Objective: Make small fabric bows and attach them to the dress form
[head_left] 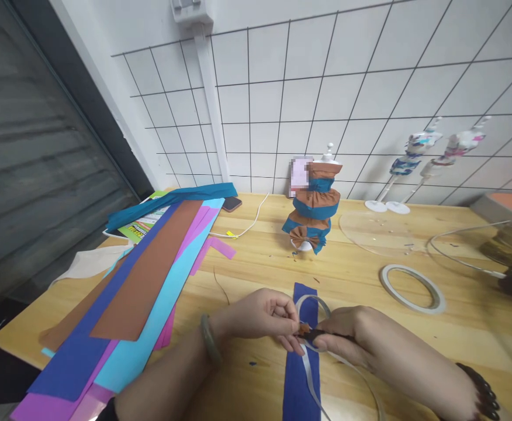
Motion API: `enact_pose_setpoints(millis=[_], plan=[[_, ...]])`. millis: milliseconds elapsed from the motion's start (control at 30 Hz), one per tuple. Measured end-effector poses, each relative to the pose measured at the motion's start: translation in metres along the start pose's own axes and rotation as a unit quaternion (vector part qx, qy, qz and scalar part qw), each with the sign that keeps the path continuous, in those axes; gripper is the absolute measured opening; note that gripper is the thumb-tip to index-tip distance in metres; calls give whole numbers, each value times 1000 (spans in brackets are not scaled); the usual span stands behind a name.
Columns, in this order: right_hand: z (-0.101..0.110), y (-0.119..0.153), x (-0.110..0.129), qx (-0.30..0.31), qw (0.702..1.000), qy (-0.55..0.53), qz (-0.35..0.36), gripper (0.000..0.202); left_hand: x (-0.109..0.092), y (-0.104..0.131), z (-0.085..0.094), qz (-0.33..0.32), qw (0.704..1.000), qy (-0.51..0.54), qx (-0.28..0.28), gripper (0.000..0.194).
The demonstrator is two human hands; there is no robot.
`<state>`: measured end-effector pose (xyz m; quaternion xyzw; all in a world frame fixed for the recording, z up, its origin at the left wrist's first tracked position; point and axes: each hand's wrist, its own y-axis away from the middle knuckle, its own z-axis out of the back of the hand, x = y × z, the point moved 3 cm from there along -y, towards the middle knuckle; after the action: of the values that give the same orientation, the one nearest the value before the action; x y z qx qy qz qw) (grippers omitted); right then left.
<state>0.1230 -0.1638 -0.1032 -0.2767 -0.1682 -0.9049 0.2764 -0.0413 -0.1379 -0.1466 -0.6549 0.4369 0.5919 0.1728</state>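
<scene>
My left hand (273, 318), a jade-coloured bangle on its wrist, is closed in a pinch on a small brown piece of crepe paper (303, 328). My right hand (348, 333) grips a slim dark tool (315, 335) whose tip meets that piece; its exact kind is hidden by my fingers. A thin whitish ribbon (307, 365) loops around between both hands and trails towards me. Beneath them a blue strip of crepe paper (300, 392) lies flat on the wooden table (238, 380).
Layered brown, blue, purple and cyan paper sheets (137, 292) cover the left side. Behind my hands stands a small dress form in ruffled brown and teal paper (315, 204) with a bow. A tape roll (414, 289) lies right; two smaller dress forms (407, 161) stand by the tiled wall.
</scene>
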Motion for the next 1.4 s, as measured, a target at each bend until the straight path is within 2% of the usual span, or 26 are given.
enact_pose_setpoints(millis=[533, 767, 900, 1033, 1200, 1267, 1400], plan=[[-3, 0, 1, 13, 999, 33, -7, 38, 6, -3, -2, 18, 1000, 13, 13, 33], [-1, -4, 2, 19, 999, -45, -5, 27, 0, -2, 1, 10, 1000, 27, -12, 35], [1, -4, -2, 17, 995, -92, -16, 32, -1, -4, 5, -8, 998, 59, -18, 32], [7, -3, -9, -10, 989, -141, -36, 36, 1, -5, 9, -12, 997, 69, -29, 30], [13, -2, -21, -64, 982, -159, -73, 27, 0, -6, 12, -19, 997, 70, -41, 28], [9, -4, -23, -70, 981, -161, -78, 21, -1, -6, 13, -37, 994, 87, -55, 27], [-13, -14, -15, -78, 980, -179, -38, 11, 0, -9, 15, -68, 985, 145, -57, 25]])
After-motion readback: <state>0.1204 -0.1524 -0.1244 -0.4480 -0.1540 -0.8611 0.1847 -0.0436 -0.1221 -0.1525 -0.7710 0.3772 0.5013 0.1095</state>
